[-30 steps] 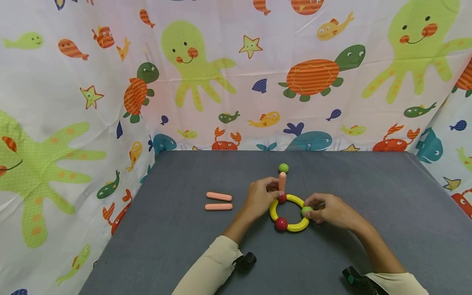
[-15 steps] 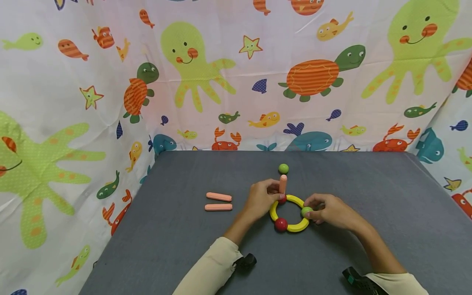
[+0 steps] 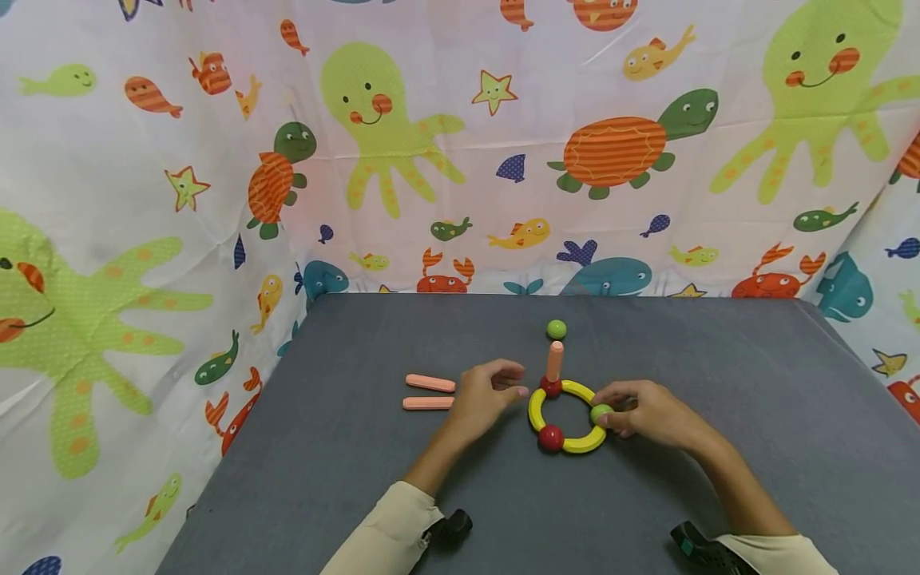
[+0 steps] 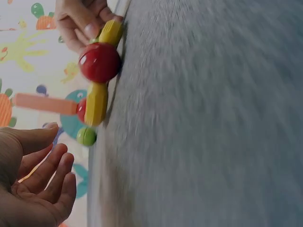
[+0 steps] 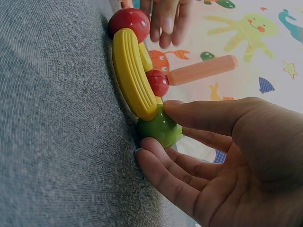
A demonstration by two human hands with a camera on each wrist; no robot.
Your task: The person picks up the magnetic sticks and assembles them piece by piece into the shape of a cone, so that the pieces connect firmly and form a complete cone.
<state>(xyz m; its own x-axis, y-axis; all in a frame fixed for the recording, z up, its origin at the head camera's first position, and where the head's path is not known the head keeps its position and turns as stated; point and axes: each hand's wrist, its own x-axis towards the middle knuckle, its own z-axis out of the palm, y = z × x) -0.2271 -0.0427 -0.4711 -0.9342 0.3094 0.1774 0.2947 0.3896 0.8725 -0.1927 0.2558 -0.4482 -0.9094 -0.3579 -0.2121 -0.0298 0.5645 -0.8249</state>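
A ring of yellow curved sticks [image 3: 585, 443] lies on the table, joined by a red ball [image 3: 551, 438] at the front, another red ball [image 3: 550, 388] at the back and a green ball [image 5: 162, 127] on the right. From the back red ball a peach stick [image 3: 555, 361] stands upright, unsupported by any hand. My right hand [image 3: 650, 413] pinches the green ball between thumb and fingers. Left of the ring, apart from it, my left hand [image 3: 483, 399] has its fingers loosely bent and holds nothing; the left wrist view shows the same hand [image 4: 38, 179] with its palm bare.
Two loose peach sticks, an upper stick [image 3: 430, 383] and a lower stick [image 3: 427, 403], lie just left of my left hand, which partly covers the lower one. A loose green ball [image 3: 557, 329] sits behind the ring. A printed curtain [image 3: 460, 160] hangs beyond the grey table [image 3: 359, 479].
My left hand has let go of the upright peach stick at the back red ball and moved left. The stick stays standing. My right hand keeps its pinch on the green ball.
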